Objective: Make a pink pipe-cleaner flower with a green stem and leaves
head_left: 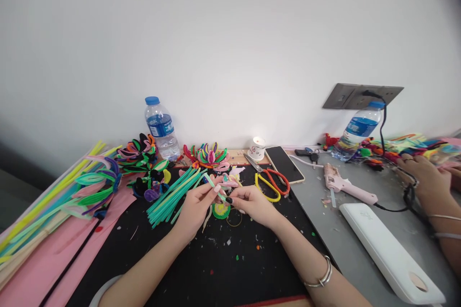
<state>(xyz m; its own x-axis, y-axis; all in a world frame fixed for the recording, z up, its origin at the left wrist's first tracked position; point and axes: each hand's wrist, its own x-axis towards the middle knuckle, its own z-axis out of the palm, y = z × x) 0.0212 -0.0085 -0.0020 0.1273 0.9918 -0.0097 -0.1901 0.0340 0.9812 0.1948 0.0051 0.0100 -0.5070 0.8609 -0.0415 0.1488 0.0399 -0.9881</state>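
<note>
Near the middle of the black mat (173, 264), my left hand (197, 205) pinches a pale green pipe cleaner (208, 179) between thumb and fingers. My right hand (254, 205) meets it from the other side, fingertips closed at the pipe cleaner's lower end. Just below the fingertips lies a green and yellow fuzzy disc (221, 210), with a thin ring (234, 218) beside it. A bundle of teal pipe cleaners (169, 201) rests left of my left hand. Scissors (272, 184) with red and yellow handles lie beyond my right hand.
Pipe-cleaner flowers (207, 155) and a water bottle (162, 129) stand along the wall. Rightward are a paper cup (257, 148), a phone (284, 164), a corded glue gun (347, 187) and a white case (389, 252). Another person's hand (423, 180) works at far right.
</note>
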